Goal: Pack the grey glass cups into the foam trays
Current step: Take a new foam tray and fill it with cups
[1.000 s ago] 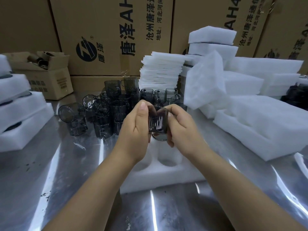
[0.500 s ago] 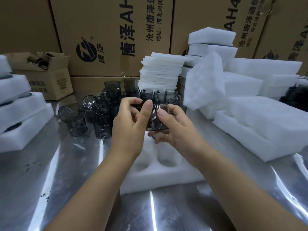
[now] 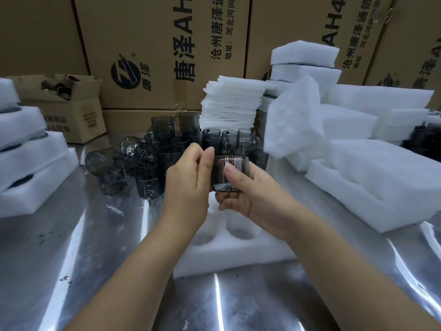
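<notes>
Here the right hand (image 3: pixel 250 194) grips a grey glass cup (image 3: pixel 230 173) above the foam tray (image 3: pixel 238 254) at the counter's (image 3: pixel 71 271) near middle. The left hand (image 3: pixel 188 185) pinches the cup's left side. More grey cups (image 3: pixel 167 149) cluster behind, toward the counter's far edge.

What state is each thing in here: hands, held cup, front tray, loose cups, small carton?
Right hand: gripping the held cup.
Left hand: fingers at the cup's side.
Held cup: upright, above the tray.
Front foam tray: visible pockets empty.
Loose cups: clustered, some tipped over.
Small carton: flaps open.
</notes>
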